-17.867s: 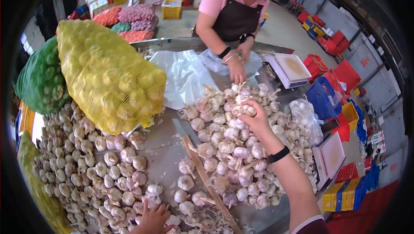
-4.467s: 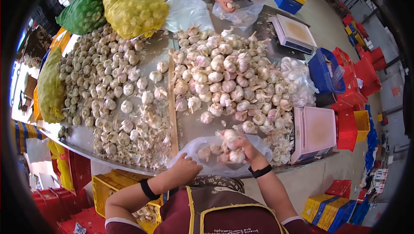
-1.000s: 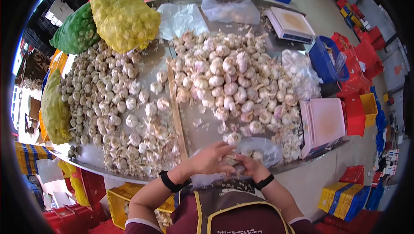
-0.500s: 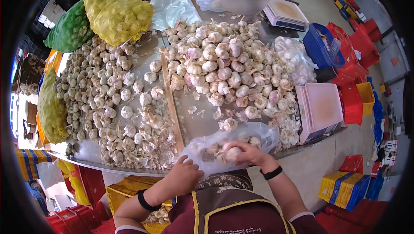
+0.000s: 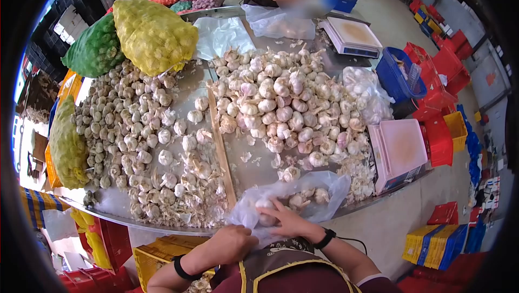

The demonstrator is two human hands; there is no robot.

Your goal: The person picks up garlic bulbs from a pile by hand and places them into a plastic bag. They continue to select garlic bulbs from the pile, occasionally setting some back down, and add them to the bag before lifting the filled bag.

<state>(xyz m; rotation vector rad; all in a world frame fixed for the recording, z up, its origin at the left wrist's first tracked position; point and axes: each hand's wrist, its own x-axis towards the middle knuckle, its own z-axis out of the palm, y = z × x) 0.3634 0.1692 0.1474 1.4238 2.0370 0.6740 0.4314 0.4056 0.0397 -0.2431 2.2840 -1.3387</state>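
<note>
1. Centrally, at the near edge of a grey metal table (image 5: 238,178), a crumpled, translucent plastic bag (image 5: 339,187) lies with several pale garlic bulbs (image 5: 300,201) showing in it.
2. The right hand (image 5: 289,221), black band at its wrist, reaches over the bag, fingers spread against a round, whitish garlic bulb (image 5: 264,206) at the bag's left part; whether it grips that bulb or merely touches it, I cannot tell.
3. The left hand (image 5: 232,243) is beside the bag's near-left edge, knuckles up and fingers curled under; whether they pinch the plastic is hidden.
4. Just beyond the bag rises a large heap of white, purple-tinged garlic (image 5: 281,104).
5. A narrow brown wooden strip (image 5: 220,150) separates this heap from a spread of smaller, greyer bulbs (image 5: 124,125) on the left.
6. Rightward, near the table edge, stands a pale, flat-topped weighing scale (image 5: 401,144).
</note>
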